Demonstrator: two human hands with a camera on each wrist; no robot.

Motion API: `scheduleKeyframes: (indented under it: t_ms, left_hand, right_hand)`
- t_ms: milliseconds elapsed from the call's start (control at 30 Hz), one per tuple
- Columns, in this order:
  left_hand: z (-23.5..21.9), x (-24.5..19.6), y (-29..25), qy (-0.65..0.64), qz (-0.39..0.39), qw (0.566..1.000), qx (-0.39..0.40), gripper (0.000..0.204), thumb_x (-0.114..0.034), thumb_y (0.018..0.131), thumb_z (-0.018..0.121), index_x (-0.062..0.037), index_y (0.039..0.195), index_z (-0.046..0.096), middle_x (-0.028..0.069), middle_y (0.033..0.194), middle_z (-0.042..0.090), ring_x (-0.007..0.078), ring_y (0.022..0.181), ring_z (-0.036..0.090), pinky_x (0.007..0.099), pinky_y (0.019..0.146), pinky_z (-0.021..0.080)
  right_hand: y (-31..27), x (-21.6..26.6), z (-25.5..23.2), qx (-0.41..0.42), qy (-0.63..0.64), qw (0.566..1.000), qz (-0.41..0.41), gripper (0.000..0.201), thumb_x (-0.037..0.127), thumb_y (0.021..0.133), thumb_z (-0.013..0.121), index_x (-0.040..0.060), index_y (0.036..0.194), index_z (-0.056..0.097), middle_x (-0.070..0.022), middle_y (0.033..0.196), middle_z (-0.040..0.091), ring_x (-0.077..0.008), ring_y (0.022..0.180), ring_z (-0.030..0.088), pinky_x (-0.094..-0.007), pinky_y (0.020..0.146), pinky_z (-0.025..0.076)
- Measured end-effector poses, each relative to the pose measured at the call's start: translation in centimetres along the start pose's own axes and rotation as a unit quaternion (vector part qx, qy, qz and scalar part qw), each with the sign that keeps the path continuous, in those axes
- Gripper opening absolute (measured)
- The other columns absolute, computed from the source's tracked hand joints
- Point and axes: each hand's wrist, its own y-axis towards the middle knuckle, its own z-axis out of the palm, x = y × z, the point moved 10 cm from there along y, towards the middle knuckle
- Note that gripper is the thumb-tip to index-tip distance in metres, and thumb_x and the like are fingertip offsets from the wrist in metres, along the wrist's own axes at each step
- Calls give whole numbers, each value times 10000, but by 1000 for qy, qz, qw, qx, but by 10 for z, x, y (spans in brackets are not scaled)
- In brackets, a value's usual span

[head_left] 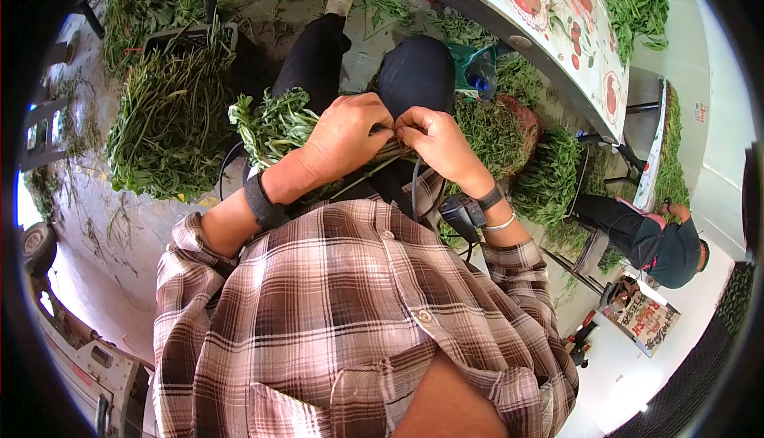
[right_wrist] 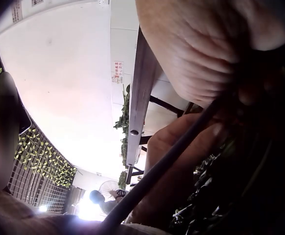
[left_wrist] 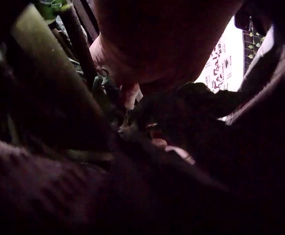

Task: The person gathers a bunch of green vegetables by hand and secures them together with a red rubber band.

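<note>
A bunch of leafy greens lies across the lap, its leaves to the left and its stems running beneath the hands. My left hand arches over the stems with bent fingers, thumb and fingertips drawn together at them. Facing it, my right hand pinches at the same spot, fingertips meeting those of the left; I cannot tell what thin piece is between them. Close up and dark in the left wrist view, a thick green stem runs beside the fingers. The right wrist view shows bent fingers behind a dark cable.
At left, a dark crate stands behind a large heap of greens. A table with a patterned cloth reaches in from upper right. More bundles of greens lie at right, near another person by a second table.
</note>
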Motion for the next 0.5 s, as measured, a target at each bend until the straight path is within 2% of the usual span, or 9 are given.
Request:
scheduleKeyframes:
  t_ms: [33, 200, 267, 300, 367, 500]
  left_hand:
    - [1, -2, 0, 15, 19, 1000, 5, 167, -79, 719, 664, -4, 863, 627, 141, 878, 615, 330, 826, 617, 384, 705, 501]
    - [0, -6, 0, 22, 7, 1000, 4, 116, -79, 742, 626, -6, 830, 606, 140, 846, 600, 329, 825, 601, 395, 733, 482]
    - [1, -7, 0, 35, 11, 999, 4, 101, -79, 753, 608, -8, 823, 593, 140, 838, 589, 332, 825, 591, 403, 743, 472]
    - [0, -11, 0, 62, 32, 998, -11, 93, -78, 758, 592, -11, 819, 575, 141, 831, 575, 335, 824, 579, 409, 747, 462]
    - [0, -11, -2, 89, 52, 994, -26, 85, -77, 763, 577, -14, 815, 557, 142, 824, 562, 338, 822, 568, 415, 751, 453]
    - [4, -3, -4, 99, 36, 994, -2, 85, -84, 762, 565, -16, 802, 534, 146, 803, 546, 340, 819, 568, 424, 745, 457]
  right_hand:
    - [0, -2, 1, 5, 12, 1000, 2, 143, 88, 819, 584, -35, 878, 628, -147, 731, 639, -189, 657, 616, -313, 631, 483]
    - [-1, -4, 3, 15, 45, 999, -2, 141, 80, 805, 591, -32, 882, 627, -149, 742, 641, -185, 658, 618, -307, 636, 485]
    - [-1, 6, -1, -6, 10, 999, -40, 113, 57, 773, 582, -20, 848, 616, -159, 749, 637, -249, 661, 629, -335, 632, 489]
    - [-1, 6, -1, -6, 10, 999, -41, 113, 57, 773, 582, -20, 848, 616, -159, 749, 637, -249, 661, 629, -335, 632, 489]
    - [-5, 17, -9, -49, -101, 989, -101, 75, 35, 748, 557, -9, 801, 586, -167, 752, 628, -331, 682, 618, -381, 628, 487]
    - [-13, 14, -7, -48, -143, 984, -97, 63, 28, 739, 542, -2, 792, 559, -170, 764, 622, -370, 714, 604, -421, 633, 480]
